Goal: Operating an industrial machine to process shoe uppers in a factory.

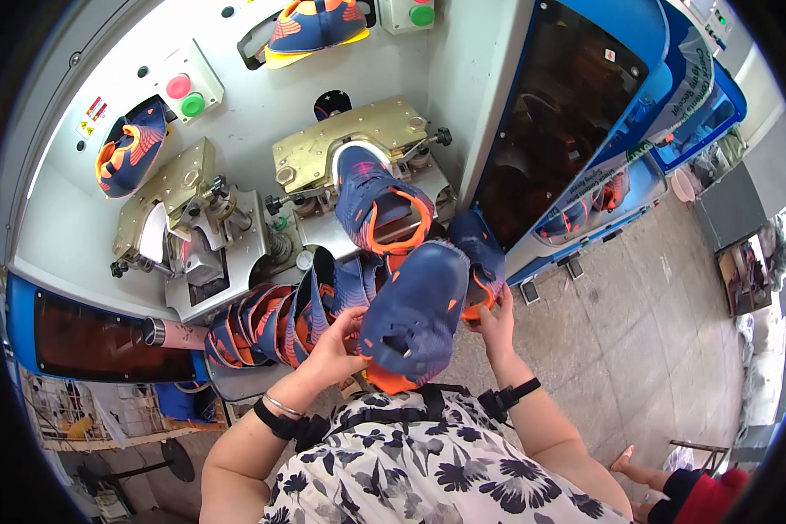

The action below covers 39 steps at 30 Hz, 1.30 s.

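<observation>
My left hand (342, 345) grips the side of a navy shoe upper (424, 293) with orange edging, held in front of my chest. My right hand (496, 325) pinches the orange-edged end of a second navy shoe upper (476, 249), just right of the first. Beyond them, a third navy upper (367, 196) with an orange collar sits toe-first against the brass-coloured clamp plate (310, 148) of the machine. To the left of my hands, several more navy and orange uppers (271, 323) stand packed in a row along the machine's front ledge.
Another clamp station (192, 210) stands at the left, with a shoe upper (133, 150) on the wall above it. Red and green buttons (186, 92) are nearby. A pink bottle (176, 334) lies left of the row. A dark tinted door (559, 113) juts out at right. Another person (703, 493) shows lower right.
</observation>
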Each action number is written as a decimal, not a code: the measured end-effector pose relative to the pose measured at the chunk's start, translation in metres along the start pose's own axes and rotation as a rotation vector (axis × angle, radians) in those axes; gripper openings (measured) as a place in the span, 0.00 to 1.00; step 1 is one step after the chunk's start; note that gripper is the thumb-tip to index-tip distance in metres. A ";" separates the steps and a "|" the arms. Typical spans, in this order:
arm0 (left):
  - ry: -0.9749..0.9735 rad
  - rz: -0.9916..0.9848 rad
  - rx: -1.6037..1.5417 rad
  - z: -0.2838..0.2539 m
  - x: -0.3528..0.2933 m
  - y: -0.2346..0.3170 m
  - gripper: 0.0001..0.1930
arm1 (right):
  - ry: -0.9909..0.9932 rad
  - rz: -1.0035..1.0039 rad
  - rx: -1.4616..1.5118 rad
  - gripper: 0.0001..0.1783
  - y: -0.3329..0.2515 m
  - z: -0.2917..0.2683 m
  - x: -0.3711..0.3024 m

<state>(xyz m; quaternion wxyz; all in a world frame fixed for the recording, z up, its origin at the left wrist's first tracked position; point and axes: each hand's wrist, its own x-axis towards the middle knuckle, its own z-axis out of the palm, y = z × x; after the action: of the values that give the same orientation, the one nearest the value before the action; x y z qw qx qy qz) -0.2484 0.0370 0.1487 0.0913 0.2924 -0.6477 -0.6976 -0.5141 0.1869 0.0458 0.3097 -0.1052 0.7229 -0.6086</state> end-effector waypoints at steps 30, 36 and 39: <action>0.250 -0.122 -0.414 -0.064 -0.099 0.012 0.24 | -0.186 0.064 0.072 0.30 -0.003 0.004 0.032; 0.120 -0.212 -0.325 -0.056 -0.099 0.012 0.24 | -0.038 -0.110 -0.068 0.26 -0.009 0.004 0.029; 0.006 -0.241 -0.208 -0.030 -0.060 0.027 0.21 | 0.060 -0.589 -0.502 0.14 -0.018 0.004 0.027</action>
<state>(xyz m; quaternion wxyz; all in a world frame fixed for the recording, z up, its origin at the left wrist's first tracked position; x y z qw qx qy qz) -0.1912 0.0381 0.1919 0.0387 0.3592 -0.5317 -0.7660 -0.5376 0.1653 0.0543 0.0651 -0.3631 0.7969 -0.4784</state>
